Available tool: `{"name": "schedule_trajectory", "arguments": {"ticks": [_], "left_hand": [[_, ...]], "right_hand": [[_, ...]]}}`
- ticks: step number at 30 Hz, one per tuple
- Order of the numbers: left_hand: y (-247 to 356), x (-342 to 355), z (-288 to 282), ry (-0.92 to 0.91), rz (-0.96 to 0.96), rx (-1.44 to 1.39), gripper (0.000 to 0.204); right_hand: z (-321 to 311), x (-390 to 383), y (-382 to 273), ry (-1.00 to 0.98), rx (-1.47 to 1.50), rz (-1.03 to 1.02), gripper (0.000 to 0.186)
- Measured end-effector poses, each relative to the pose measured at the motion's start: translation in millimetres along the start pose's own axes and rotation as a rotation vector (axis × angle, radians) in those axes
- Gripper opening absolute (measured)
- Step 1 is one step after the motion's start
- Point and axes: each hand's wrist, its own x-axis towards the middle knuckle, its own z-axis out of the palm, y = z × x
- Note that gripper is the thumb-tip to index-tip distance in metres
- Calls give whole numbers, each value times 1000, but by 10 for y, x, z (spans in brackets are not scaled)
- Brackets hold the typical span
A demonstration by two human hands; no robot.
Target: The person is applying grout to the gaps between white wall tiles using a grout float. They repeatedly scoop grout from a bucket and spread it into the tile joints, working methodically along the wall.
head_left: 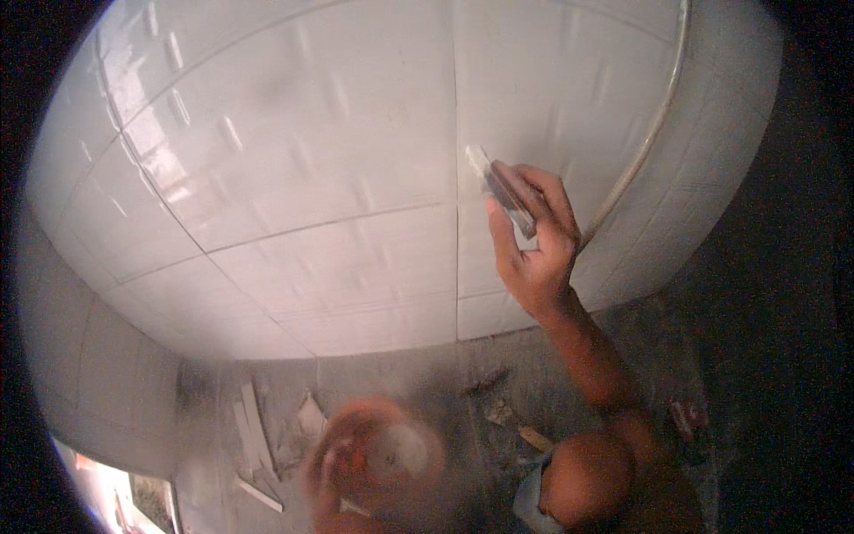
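Head view, the only one I have: my right hand (532, 245) is up against the white tiled wall (294, 205), grip clenched around a small flat scraper (503, 189), thumb on one side, fingers (556, 191) wrapped over the other. The blade's pale tip sits right at the vertical grout joint (456, 258), touching or nearly touching the tile face; I can't tell which. My read: the tool is light, thin and stiff, probably slick with wet filler, so hold low on the body near the blade, as it is now, for control. Tiles look glossy and hard, so an edge could skid across them. Left hand isn't in frame, so nothing to say about its grip. Below, blurred, an orange bowl (378, 454) with pale paste in it sits on the dusty grey floor (418, 374), with tile offcuts (253, 440) beside it. A thin hose (645, 142) curves down the wall just right of my hand.
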Motion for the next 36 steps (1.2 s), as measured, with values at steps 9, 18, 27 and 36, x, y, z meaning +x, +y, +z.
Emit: {"name": "schedule_trajectory", "arguments": {"ticks": [9,18,27,36], "left_hand": [[-28,-317,-577,210,175,-353,44],[271,344,-927,-484,366,-718,57],[867,758,-909,-1052,819,-670,65],[725,827,-902,-1107,815,-715,68]], "right_hand": [[-94,1065,7,20,-369,-319,67],[251,944,187,-22,-799,-424,56],[-80,58,-106,-355,-586,-160,46],[13,943,-42,-153,-702,-209,45]]}}
